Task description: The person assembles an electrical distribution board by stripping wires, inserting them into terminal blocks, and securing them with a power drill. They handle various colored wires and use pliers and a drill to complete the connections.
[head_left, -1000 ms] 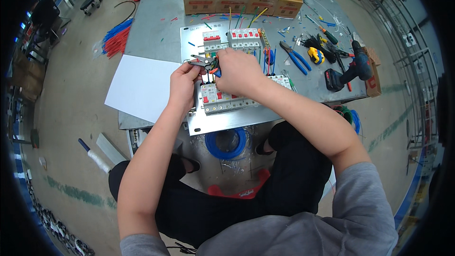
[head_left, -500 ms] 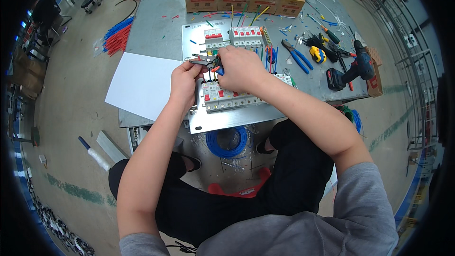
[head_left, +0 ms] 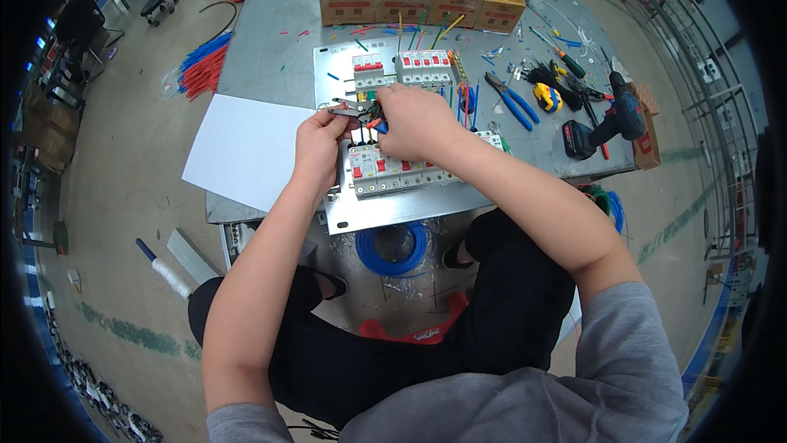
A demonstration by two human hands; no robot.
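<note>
My right hand (head_left: 416,122) is closed around a pair of pliers (head_left: 354,109) with dark metal jaws and blue-and-orange handles. The jaws point left over a metal mounting plate (head_left: 377,215), right at the fingertips of my left hand (head_left: 318,141). Those fingers pinch something small; a red bit shows beside the jaws, but its kind I cannot make out. Below my hands a row of white circuit breakers (head_left: 385,174) with red switches runs across the plate. More breakers (head_left: 425,66) sit along its far side, with several coloured wires standing up behind them. My right hand hides the plate's middle.
Cardboard bins (head_left: 348,7) of blue, red, green and yellow terminal sleeves line the table's far side. White paper (head_left: 242,148) lies left of the plate. To the right are blue-handled pliers (head_left: 512,101), a yellow tape measure (head_left: 548,98) and a cordless drill (head_left: 607,119).
Both hands and the pliers stay almost where they were, with only a very slight shift at the jaws. The plate and breakers look the same.
</note>
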